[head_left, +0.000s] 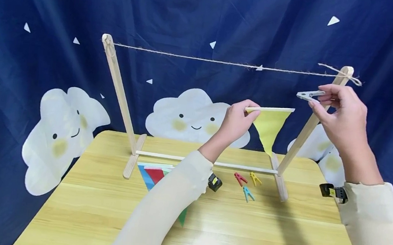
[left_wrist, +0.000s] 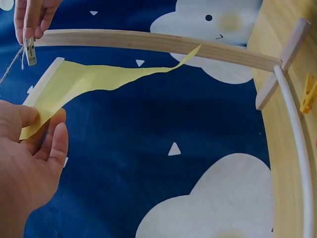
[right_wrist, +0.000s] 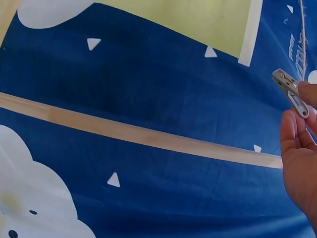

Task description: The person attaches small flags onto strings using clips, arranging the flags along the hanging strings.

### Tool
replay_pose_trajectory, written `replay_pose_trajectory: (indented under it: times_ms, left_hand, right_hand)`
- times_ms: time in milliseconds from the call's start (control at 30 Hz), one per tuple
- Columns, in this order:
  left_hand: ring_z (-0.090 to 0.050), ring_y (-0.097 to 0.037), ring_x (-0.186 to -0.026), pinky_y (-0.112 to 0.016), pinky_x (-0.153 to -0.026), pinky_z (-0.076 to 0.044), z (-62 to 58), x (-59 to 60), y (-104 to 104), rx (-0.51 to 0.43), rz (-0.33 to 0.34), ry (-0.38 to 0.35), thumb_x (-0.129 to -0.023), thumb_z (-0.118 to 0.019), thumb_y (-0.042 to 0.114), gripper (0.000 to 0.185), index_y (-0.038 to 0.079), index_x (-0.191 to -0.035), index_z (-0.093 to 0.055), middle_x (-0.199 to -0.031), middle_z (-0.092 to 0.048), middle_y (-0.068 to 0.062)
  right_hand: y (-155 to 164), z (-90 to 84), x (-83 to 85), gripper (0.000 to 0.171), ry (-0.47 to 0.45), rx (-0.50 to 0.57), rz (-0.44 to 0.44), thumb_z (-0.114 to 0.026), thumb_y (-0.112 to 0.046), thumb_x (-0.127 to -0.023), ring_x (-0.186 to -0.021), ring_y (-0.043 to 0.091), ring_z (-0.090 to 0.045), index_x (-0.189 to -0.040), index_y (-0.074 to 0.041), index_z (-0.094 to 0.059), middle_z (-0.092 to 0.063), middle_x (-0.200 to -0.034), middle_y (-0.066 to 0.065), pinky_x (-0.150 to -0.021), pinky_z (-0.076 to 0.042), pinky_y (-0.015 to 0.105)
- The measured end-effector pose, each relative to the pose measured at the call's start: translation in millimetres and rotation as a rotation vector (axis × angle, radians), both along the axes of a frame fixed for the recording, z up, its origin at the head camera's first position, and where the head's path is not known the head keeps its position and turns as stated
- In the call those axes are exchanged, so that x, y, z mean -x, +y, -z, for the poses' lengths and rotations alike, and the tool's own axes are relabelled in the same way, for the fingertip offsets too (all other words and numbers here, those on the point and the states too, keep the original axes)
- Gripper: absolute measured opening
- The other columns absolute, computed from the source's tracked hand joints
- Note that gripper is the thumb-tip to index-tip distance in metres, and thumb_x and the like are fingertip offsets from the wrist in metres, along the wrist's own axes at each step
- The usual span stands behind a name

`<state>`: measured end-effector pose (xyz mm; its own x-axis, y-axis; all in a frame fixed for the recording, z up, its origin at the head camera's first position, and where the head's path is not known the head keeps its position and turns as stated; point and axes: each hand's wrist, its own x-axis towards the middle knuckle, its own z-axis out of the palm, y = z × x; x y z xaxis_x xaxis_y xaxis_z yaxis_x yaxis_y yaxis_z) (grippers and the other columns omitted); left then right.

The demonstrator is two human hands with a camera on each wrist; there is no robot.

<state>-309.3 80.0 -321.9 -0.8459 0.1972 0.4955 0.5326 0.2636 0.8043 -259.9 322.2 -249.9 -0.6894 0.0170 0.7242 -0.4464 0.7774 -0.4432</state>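
Landmark: wooden rack (head_left: 119,88) standing at the back of the table (head_left: 278,238), with a twine line (head_left: 211,61) strung between its two slanted posts.
Left hand (head_left: 235,121): fingers pinched on the left end of the white top band of the yellow pennant (head_left: 269,125), held up inside the rack, below the twine.
Right hand (head_left: 342,116): fingertips closed on a pale clothespin (head_left: 309,96), near the rack's right post, just under the twine.
Pennant handling: judged light, thin and floppy; the white band looks stiffer, so the band is the place to take hold.
Clothespin handling: small, rigid and sprung; likely best squeezed at its tail end.
Under the rack: red (head_left: 240,179), yellow (head_left: 255,178) and blue (head_left: 247,194) pins lie by its right foot; spare pennants (head_left: 153,173) lie by its left foot.
Head view only: the whole rack, twine and spare items.
Left wrist view only: the pennant's tip curling toward the post, and thumb and fingers (left_wrist: 55,144) on the band.
Right wrist view only: the clothespin's metal spring close up.
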Motion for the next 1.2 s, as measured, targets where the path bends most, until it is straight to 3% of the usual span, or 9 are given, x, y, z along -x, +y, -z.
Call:
replay_pose_trajectory:
  times_ms: [200,433,667,1000,1200]
  left_hand:
    - [-0.057,-0.011,-0.072,-0.017,-0.061,-0.047,-7.6,2.1,5,-0.016,-0.008,-0.015,-0.099,-0.070,0.018,0.012,0.009,-0.107,-0.074,-0.088,-0.070,-0.003]
    - [-0.059,-0.011,-0.066,-0.018,-0.058,-0.049,-17.5,5.8,12,-0.073,0.004,-0.044,-0.095,-0.076,0.019,0.014,0.008,-0.104,-0.079,-0.081,-0.073,-0.004]
    - [-0.062,-0.008,-0.070,-0.017,-0.060,-0.051,-29.0,8.9,19,-0.109,0.004,-0.069,-0.095,-0.077,0.021,0.017,0.009,-0.107,-0.080,-0.090,-0.077,-0.003]
    - [-0.059,-0.010,-0.067,-0.018,-0.054,-0.048,-41.5,9.3,28,-0.093,-0.010,-0.081,-0.100,-0.070,0.021,0.018,0.009,-0.113,-0.076,-0.090,-0.073,-0.003]
    - [-0.058,-0.009,-0.072,-0.016,-0.058,-0.047,-49.5,10.1,31,-0.073,-0.028,-0.052,-0.101,-0.068,0.019,0.017,0.009,-0.113,-0.075,-0.093,-0.073,-0.003]
  right_hand:
    - [4,-12.2,-0.8,0.038,-0.008,0.029,0.012,-0.078,-0.008,-0.091,-0.091,-0.013,-0.053,-0.127,-0.001,-0.068,-0.051,-0.099,-0.028,-0.088,-0.042,0.000]
    - [8,-22.5,0.2,0.038,0.007,0.033,0.004,-0.078,-0.008,-0.091,-0.092,-0.012,-0.054,-0.127,0.000,-0.067,-0.051,-0.101,-0.028,-0.090,-0.044,0.002]
    - [10,-35.4,1.0,0.038,0.030,0.022,0.021,-0.077,-0.007,-0.092,-0.092,-0.012,-0.053,-0.128,-0.001,-0.068,-0.049,-0.103,-0.030,-0.094,-0.044,0.003]
    - [7,-61.5,-3.5,0.041,-0.032,-0.001,0.078,-0.073,-0.014,-0.096,-0.090,-0.017,-0.050,-0.134,-0.004,-0.065,-0.045,-0.102,-0.033,-0.094,-0.043,0.002]
    - [9,-76.2,-1.5,0.042,-0.039,-0.040,0.080,-0.073,-0.018,-0.097,-0.091,-0.019,-0.048,-0.136,-0.005,-0.065,-0.043,-0.101,-0.035,-0.098,-0.042,0.003]
